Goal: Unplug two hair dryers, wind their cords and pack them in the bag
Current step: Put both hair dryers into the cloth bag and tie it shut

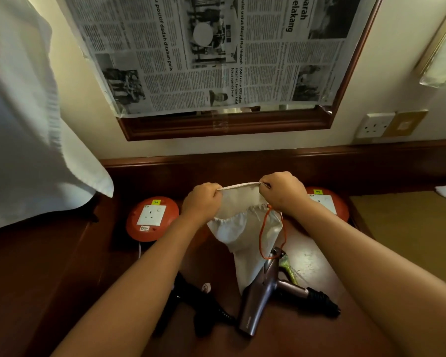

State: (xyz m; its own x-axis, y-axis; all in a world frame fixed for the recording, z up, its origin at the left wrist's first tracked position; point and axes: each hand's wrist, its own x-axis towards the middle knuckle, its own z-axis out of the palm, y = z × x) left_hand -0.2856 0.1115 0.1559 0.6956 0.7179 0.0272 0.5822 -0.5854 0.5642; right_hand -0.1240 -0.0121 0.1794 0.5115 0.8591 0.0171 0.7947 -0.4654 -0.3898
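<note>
Both my hands hold up a cream cloth drawstring bag point(242, 228) by its rim. My left hand point(202, 199) grips the rim's left end and my right hand point(283, 191) grips its right end, stretching the mouth between them. An orange drawstring point(264, 233) hangs from the bag's right side. Below the bag, a grey-brown hair dryer point(260, 302) lies on the dark wooden desk point(49, 279) with its black cord point(322, 301) bundled at the handle. A black hair dryer point(198, 302) lies to its left, partly behind my left forearm.
Two round red extension reels with white sockets sit on the desk, one left point(152, 219) and one right point(327, 202) behind my right arm. A white towel point(23, 137) hangs at left. A newspaper-covered mirror point(216, 55) and a wall socket point(375, 124) are ahead.
</note>
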